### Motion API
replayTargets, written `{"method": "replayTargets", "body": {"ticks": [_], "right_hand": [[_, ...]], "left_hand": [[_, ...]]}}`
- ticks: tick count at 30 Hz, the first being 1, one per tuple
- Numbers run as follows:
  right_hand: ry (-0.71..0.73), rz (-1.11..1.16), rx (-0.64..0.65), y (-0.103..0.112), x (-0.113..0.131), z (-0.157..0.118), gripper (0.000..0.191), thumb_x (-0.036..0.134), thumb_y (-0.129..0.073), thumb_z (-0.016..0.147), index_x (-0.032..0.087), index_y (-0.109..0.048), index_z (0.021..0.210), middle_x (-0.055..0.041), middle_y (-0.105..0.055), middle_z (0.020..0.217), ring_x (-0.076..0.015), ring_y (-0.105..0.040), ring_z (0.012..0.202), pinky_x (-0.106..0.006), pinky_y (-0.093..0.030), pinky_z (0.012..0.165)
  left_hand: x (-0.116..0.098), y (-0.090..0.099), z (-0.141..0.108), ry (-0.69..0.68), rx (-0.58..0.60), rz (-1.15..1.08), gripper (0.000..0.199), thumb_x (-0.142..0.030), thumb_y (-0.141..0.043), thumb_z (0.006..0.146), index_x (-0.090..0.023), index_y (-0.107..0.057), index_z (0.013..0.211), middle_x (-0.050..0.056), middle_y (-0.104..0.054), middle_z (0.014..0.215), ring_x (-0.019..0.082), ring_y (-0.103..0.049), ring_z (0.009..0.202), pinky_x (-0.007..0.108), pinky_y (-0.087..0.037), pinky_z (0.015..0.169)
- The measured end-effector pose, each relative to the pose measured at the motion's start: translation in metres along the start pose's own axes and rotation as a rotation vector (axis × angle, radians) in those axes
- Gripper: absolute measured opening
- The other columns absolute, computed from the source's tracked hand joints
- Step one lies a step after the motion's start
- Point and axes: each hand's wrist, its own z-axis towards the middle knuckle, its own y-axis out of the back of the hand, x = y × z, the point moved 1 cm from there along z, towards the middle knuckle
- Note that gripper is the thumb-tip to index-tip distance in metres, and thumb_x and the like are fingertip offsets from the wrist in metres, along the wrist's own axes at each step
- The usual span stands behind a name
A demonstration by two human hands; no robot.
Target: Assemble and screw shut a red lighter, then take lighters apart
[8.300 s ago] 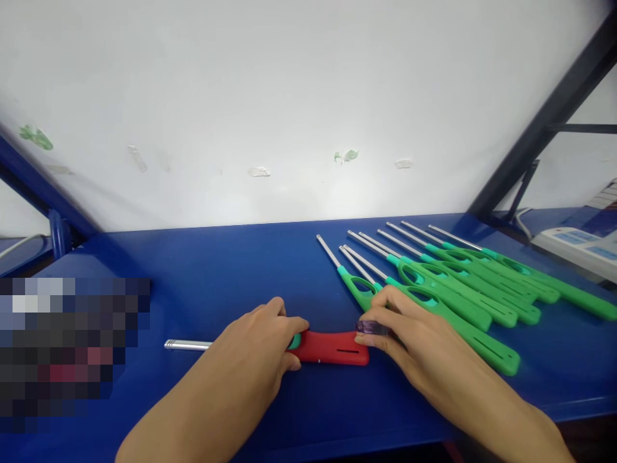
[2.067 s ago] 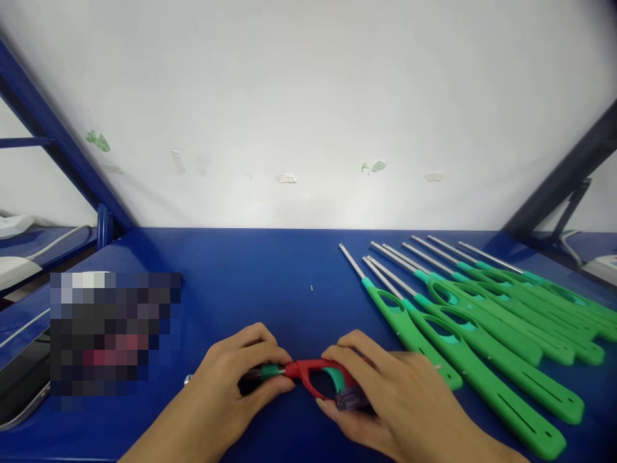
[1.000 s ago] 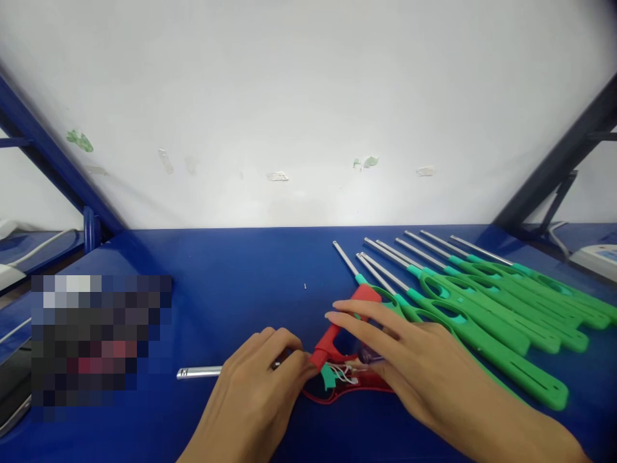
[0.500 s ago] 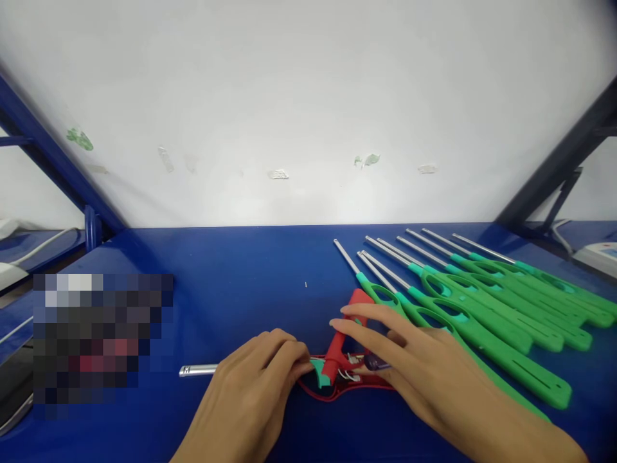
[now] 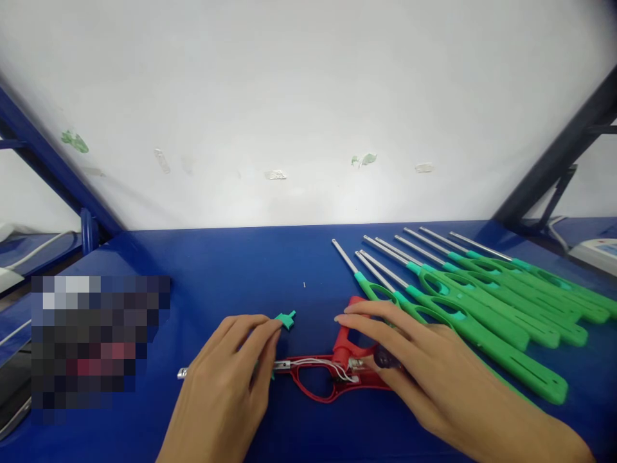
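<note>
My left hand (image 5: 226, 366) is closed, thumb and forefinger pinching a small green plastic piece (image 5: 286, 319) with a narrow prong. Beneath that hand runs the metal tube (image 5: 182, 373) of an opened red lighter, mostly hidden. The lighter's red shell half (image 5: 313, 393) lies on the table with a loop-shaped opening and white wires (image 5: 321, 362) exposed. My right hand (image 5: 414, 350) is closed on the other red shell half (image 5: 343, 344), which is tilted above the opened body. Near its thumb, a dark purple part (image 5: 384, 357) shows between the fingers.
Several green long-nosed lighters (image 5: 482, 308) with metal tubes lie fanned out at the right, close to my right forearm. A tiny metal bit (image 5: 304, 285) lies mid-table. Blurred-out items (image 5: 96, 341) are at the left. A white wall (image 5: 308, 116) stands behind the blue table (image 5: 231, 270).
My left hand has moved left and slightly up, and the green piece has come away from beside the red shell half. More of the wires and opened body shows. My right hand stays nearly in place.
</note>
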Motion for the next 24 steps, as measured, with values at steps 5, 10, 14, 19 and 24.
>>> {"method": "replayTargets", "body": {"ticks": [5, 10, 14, 19, 24], "right_hand": [[-0.029, -0.011, -0.021, 0.0, -0.006, -0.006, 0.053, 0.017, -0.037, 0.105, 0.039, -0.049, 0.153, -0.0025, -0.063, 0.126, -0.0078, -0.068, 0.064, -0.028, -0.059, 0.055], [-0.05, -0.007, -0.009, -0.003, -0.014, -0.007, 0.049, 0.017, -0.038, 0.107, 0.039, -0.051, 0.149, 0.0017, -0.067, 0.114, -0.0097, -0.07, 0.065, -0.028, -0.057, 0.054], [-0.11, -0.066, -0.011, -0.006, -0.026, -0.01, 0.052, 0.016, -0.04, 0.106, 0.04, -0.048, 0.152, 0.0031, -0.069, 0.137, -0.0143, -0.079, 0.078, -0.033, -0.063, 0.061], [-0.147, -0.125, -0.064, -0.003, -0.029, -0.016, 0.053, 0.016, -0.038, 0.105, 0.037, -0.051, 0.152, -0.0008, -0.068, 0.134, -0.0109, -0.073, 0.061, -0.032, -0.057, 0.051], [-0.085, 0.015, -0.078, 0.005, -0.013, -0.023, 0.042, 0.02, -0.046, 0.106, 0.035, -0.057, 0.143, -0.0037, -0.065, 0.127, -0.0098, -0.072, 0.075, -0.027, -0.055, 0.058]], "left_hand": [[-0.023, -0.013, -0.002, -0.101, 0.162, -0.221, 0.029, -0.005, -0.053, 0.107, -0.02, -0.066, 0.129, 0.006, -0.068, 0.116, 0.021, -0.062, 0.106, 0.035, -0.059, 0.092], [-0.029, -0.016, -0.004, -0.11, 0.247, -0.258, 0.027, -0.003, -0.053, 0.106, -0.02, -0.066, 0.123, 0.007, -0.067, 0.112, 0.022, -0.058, 0.098, 0.039, -0.059, 0.089], [-0.027, -0.016, -0.002, -0.118, 0.244, -0.228, 0.027, -0.003, -0.053, 0.106, -0.021, -0.066, 0.121, 0.007, -0.067, 0.111, 0.022, -0.06, 0.096, 0.04, -0.059, 0.087], [-0.026, -0.016, -0.004, -0.12, 0.252, -0.166, 0.03, -0.005, -0.052, 0.106, -0.023, -0.064, 0.126, 0.006, -0.068, 0.11, 0.023, -0.063, 0.092, 0.043, -0.059, 0.087], [-0.028, -0.016, -0.003, -0.117, 0.267, -0.161, 0.028, -0.005, -0.051, 0.106, -0.022, -0.065, 0.123, 0.007, -0.067, 0.111, 0.023, -0.063, 0.093, 0.044, -0.058, 0.087]]}}
